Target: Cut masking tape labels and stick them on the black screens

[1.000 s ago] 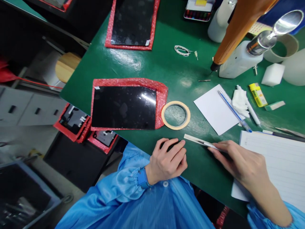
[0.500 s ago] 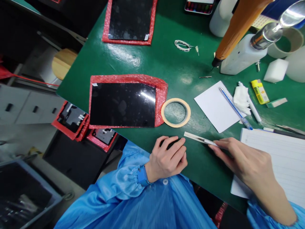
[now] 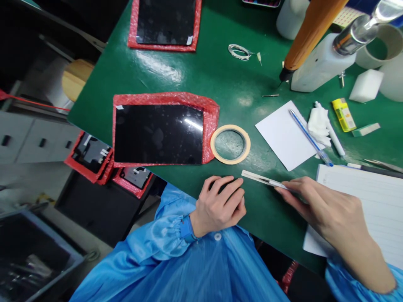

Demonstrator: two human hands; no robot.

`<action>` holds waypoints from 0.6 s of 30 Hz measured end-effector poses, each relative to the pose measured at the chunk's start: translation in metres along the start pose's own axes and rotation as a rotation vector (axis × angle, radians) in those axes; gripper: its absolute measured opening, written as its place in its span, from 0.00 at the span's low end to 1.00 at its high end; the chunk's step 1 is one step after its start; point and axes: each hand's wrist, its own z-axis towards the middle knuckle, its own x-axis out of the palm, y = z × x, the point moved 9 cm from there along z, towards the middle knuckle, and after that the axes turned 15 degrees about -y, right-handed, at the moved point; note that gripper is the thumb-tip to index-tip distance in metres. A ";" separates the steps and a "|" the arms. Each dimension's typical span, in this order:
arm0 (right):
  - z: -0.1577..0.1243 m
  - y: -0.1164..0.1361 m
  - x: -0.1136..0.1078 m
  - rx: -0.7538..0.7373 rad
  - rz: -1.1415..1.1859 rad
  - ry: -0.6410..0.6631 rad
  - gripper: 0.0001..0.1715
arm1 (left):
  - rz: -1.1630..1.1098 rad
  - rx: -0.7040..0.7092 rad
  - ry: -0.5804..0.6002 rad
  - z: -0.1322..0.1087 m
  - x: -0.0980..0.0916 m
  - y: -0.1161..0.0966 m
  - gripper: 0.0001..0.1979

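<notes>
My left hand (image 3: 220, 205) lies palm down at the front edge of the green table, fingers apart and slightly bent, holding nothing. Its index fingertip is close to the left end of a narrow white strip (image 3: 251, 175); whether they touch, I cannot tell. My right hand (image 3: 333, 212) pinches a slim white tool (image 3: 277, 184) with a thin dark metal tip, which lies along the strip. The tool's rear part is hidden by my fingers. Beyond my left hand is a roll of masking tape (image 3: 215, 147), against a black screen panel (image 3: 157, 134) on red bubble wrap (image 3: 211, 126).
White paper (image 3: 280, 138) with a blue pen (image 3: 310, 136) lies beyond my right hand, a lined notebook (image 3: 371, 205) beneath its forearm. An orange-handled tool (image 3: 315, 35), white bottle (image 3: 317, 67) and yellow lighter (image 3: 344, 114) stand or lie farther right. Another panel (image 3: 165, 21) sits at the back.
The whole view has shifted slightly, so the table's things appear a little higher and farther left. Both hands keep their places, the right still gripping the slim white tool.
</notes>
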 end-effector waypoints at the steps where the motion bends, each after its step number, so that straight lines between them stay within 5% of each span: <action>1: 0.000 0.000 0.000 -0.002 -0.009 -0.002 0.13 | 0.000 0.003 -0.005 0.001 0.000 0.000 0.06; 18: -0.011 -0.009 -0.005 0.040 0.032 0.003 0.12 | 0.002 0.012 0.027 -0.005 0.002 0.000 0.08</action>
